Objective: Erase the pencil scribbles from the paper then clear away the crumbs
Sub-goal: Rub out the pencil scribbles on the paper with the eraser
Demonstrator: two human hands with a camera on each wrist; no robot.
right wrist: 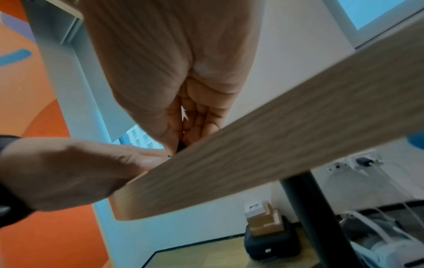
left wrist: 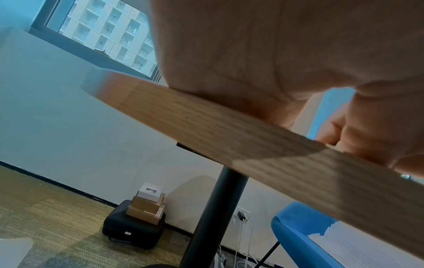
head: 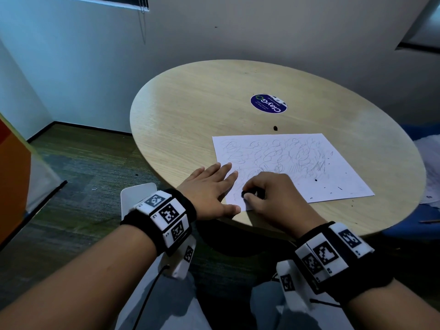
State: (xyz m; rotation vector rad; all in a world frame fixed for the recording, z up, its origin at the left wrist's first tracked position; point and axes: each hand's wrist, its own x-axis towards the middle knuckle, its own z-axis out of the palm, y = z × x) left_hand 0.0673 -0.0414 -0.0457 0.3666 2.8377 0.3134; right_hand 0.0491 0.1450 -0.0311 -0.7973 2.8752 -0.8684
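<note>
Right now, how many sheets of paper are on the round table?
1: the scribbled paper lies near the table's front edge, under both hands. More sheets lie off-table, at right.

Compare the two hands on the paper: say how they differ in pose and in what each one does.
The left hand lies flat with straight, spread fingers, pressing the paper near its left edge; the right hand is curled. The left hand holds nothing; the right hand has a grip on a small dark eraser, set on the scribbles. Both rest at the sheet's near left corner, and both wrists wear marker bands.

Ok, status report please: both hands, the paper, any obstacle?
Left hand flat on white scribbled paper. Right hand pinches small black eraser. Scribbles remain. No obstacle.
</note>
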